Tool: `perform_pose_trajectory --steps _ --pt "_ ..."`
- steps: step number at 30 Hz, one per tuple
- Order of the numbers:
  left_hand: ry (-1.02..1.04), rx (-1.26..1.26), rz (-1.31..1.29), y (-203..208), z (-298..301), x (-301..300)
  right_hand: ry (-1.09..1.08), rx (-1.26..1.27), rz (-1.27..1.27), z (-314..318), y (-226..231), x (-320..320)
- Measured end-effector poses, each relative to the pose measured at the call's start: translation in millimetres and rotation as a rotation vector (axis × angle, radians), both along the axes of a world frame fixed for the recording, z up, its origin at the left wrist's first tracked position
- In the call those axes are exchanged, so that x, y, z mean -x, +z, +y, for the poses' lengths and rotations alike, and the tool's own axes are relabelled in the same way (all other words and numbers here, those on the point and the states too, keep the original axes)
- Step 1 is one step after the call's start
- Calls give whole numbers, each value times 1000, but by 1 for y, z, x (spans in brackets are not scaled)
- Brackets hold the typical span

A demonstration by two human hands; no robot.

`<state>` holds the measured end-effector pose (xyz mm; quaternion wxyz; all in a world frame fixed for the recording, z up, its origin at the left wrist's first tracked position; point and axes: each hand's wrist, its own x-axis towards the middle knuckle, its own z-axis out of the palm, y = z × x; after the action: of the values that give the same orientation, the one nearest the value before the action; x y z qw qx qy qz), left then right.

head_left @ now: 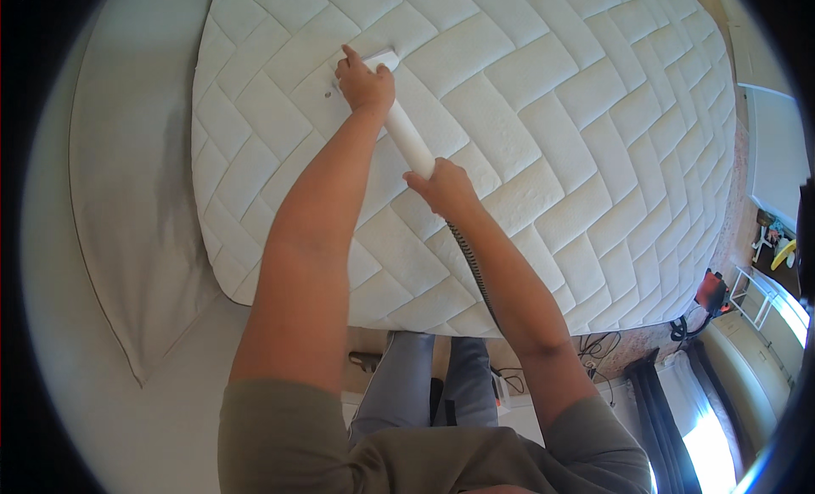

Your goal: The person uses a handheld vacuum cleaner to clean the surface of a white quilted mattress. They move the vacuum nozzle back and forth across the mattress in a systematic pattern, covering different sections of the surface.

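Observation:
A white wand (408, 141) lies slantwise over the quilted white mattress (526, 95), its flat head (386, 58) down against the fabric. My left hand (367, 85) is closed over the wand close to that head, one finger sticking out. Lower on the tube, my right hand (447, 187) grips the wand's near end. From there a dark ribbed hose (472, 269) runs back toward me along my right forearm. A small dark spot (328, 94) shows on the mattress beside my left hand. The palm sides of both hands are hidden.
A grey padded headboard (144, 180) rises left of the mattress. My legs (395, 379) stand against its near edge. Cables (601, 345) and a red-and-black device (711, 290) are on the floor at right, near a white frame (754, 294) and dark curtains (658, 413).

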<state>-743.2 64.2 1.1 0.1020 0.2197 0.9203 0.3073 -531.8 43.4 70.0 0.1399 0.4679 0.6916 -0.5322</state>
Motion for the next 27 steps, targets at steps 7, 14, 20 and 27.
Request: perform_pose_trajectory --steps 7,14,20,27 --pt "6 -104 50 10 41 39 51 -188 22 49 7 30" --pt "32 96 195 -48 63 82 47 38 -19 74 -9 48" --pt "-6 104 151 -35 54 64 36 65 -1 58 -12 32" --pt "-16 88 86 -6 38 14 42 73 -15 42 -12 10"
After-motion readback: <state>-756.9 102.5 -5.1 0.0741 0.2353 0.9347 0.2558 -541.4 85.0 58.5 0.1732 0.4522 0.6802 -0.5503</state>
